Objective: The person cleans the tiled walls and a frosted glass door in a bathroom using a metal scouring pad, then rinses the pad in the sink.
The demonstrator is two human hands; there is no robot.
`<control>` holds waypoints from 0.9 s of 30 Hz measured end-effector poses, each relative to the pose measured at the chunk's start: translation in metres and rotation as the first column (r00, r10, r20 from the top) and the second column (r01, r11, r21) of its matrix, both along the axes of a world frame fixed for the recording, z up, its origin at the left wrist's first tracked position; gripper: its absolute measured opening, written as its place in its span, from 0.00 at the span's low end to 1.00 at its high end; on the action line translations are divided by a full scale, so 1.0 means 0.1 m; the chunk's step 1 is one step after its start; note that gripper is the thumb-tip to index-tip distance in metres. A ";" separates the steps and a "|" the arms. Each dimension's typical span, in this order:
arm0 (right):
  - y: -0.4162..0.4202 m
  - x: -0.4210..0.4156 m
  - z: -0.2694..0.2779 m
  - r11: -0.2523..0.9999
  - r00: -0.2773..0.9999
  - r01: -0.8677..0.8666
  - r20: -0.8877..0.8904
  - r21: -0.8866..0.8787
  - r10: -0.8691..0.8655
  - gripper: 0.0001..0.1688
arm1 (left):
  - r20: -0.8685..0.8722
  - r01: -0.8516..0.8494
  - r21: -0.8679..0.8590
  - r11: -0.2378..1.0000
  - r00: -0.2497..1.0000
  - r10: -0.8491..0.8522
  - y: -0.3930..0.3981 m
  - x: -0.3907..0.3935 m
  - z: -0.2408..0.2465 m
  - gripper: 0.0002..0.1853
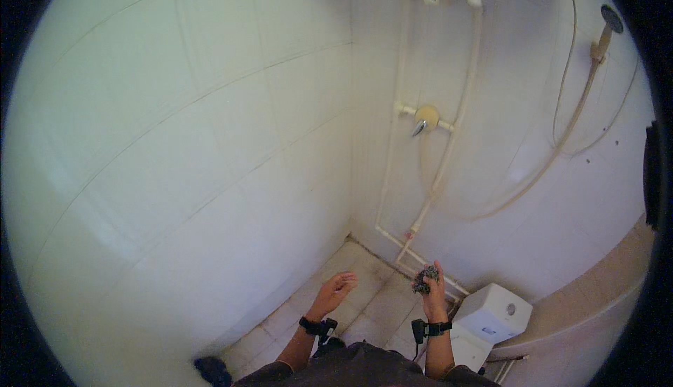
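Note:
My right hand [435, 292] is closed around a dark grey scouring pad [425, 279], seemingly of metal wool, with its fingers pointing towards the pipes in front. My left hand [335, 292] is over the tiled floor, a forearm's distance to the left, with its fingers loosely curled and nothing seen in them. Neither hand touches a wall. Each wrist wears a black strap with a small device. Beyond the hands, a shower mixer valve [427, 118] with a chrome lever sits between two white pipes on the tiled wall.
A white toilet cistern [497, 311] stands close to my right forearm. A hand shower [611, 21] with a long hose hangs at upper right. A tiled wall [184, 166] rises on the left. Low pipes [391, 237] run along the wall's foot. A dark object [212, 371] lies at lower left.

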State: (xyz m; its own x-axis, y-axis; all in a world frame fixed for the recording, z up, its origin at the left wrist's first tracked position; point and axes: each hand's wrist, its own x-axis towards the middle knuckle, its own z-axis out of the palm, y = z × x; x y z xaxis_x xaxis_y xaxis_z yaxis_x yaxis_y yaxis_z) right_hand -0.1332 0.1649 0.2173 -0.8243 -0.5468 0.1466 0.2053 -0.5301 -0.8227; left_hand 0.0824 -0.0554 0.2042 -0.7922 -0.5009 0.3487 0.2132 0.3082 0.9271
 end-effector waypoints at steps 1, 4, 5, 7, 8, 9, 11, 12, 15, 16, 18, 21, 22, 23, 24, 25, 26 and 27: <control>0.03 0.03 0.00 0.999 1.000 0.022 -0.017 -0.026 -0.022 0.40 | -0.001 0.078 -0.007 0.997 0.997 -0.078 0.01 -0.03 0.00 0.20; 0.20 0.40 0.29 0.999 0.996 0.038 -0.086 0.007 -0.037 0.40 | 0.014 0.198 -0.022 0.980 0.980 -0.197 0.19 0.05 0.09 0.20; 0.30 0.41 0.42 0.999 0.998 0.032 -0.056 -0.011 -0.033 0.39 | 0.032 0.207 -0.046 0.977 0.978 -0.206 0.29 -0.03 0.15 0.20; 0.37 0.53 0.58 0.999 0.998 -0.029 0.052 -0.038 0.031 0.38 | 0.071 0.194 -0.036 0.980 0.979 -0.191 0.50 0.06 0.29 0.21; 0.15 0.33 0.93 0.993 0.993 -0.114 -0.027 0.005 0.114 0.35 | 0.036 0.126 -0.039 0.991 0.992 -0.124 0.42 -0.06 0.65 0.22; 0.06 0.19 0.99 0.984 0.983 -0.176 -0.036 0.036 0.178 0.34 | 0.031 0.083 -0.029 0.996 0.996 -0.083 0.42 -0.07 0.82 0.22; 0.13 0.11 0.79 0.950 0.957 -0.288 0.002 0.122 0.290 0.33 | 0.099 0.022 -0.051 0.998 0.995 -0.017 0.58 0.11 0.69 0.22; 0.21 0.20 0.78 0.916 0.939 -0.342 0.055 0.210 0.338 0.32 | 0.149 -0.016 -0.053 0.998 0.989 0.024 0.74 0.31 0.59 0.22; 0.48 0.25 0.66 0.821 0.846 -0.524 0.021 0.226 0.533 0.32 | 0.262 -0.253 -0.033 0.967 0.932 0.252 1.62 0.81 0.69 0.21; 0.70 0.30 0.59 0.773 0.805 -0.587 0.068 0.241 0.590 0.32 | 0.255 -0.313 0.029 0.949 0.921 0.296 2.09 0.97 0.71 0.20; 1.08 0.38 0.54 0.677 0.715 -0.694 0.124 0.244 0.688 0.31 | 0.208 -0.423 0.114 0.899 0.895 0.395 2.98 1.24 0.82 0.20; 1.91 0.67 0.76 0.449 0.484 -0.819 0.011 0.357 0.875 0.28 | 0.155 -0.637 0.201 0.744 0.771 0.617 4.70 1.65 0.79 0.19; 2.30 0.80 0.77 0.384 0.405 -0.851 -0.019 0.358 0.914 0.28 | 0.220 -0.683 0.340 0.646 0.726 0.652 5.44 1.81 0.83 0.20; 2.60 0.99 0.84 0.316 0.314 -0.883 -0.062 0.346 0.947 0.27 | 0.210 -0.752 0.341 0.564 0.646 0.734 6.08 1.98 0.86 0.20; 3.05 1.22 1.03 0.173 0.149 -0.898 -0.091 0.405 0.985 0.27 | 0.201 -0.799 0.365 0.478 0.569 0.797 6.80 2.15 0.82 0.19; 3.61 1.39 1.20 0.041 -0.008 -0.877 -0.100 0.479 0.995 0.28 | 0.194 -0.822 0.408 0.397 0.504 0.842 7.59 2.26 0.74 0.19; 4.19 1.55 1.29 -0.067 -0.150 -0.848 -0.118 0.526 0.982 0.26 | 0.229 -0.853 0.400 0.336 0.447 0.865 8.36 2.38 0.76 0.18; 4.78 1.75 1.37 -0.168 -0.293 -0.806 -0.136 0.567 0.946 0.24 | 0.258 -0.882 0.383 0.274 0.387 0.885 9.14 2.49 0.83 0.18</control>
State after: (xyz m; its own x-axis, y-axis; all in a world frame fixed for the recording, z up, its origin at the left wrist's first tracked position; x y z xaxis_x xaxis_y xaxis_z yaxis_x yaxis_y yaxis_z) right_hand 0.0421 0.6427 0.3543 0.7576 -0.6479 -0.0790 -0.0555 0.0567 -0.9968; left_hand 0.3317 0.8587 0.2872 0.2287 -0.9695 -0.0875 0.0596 -0.0758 0.9953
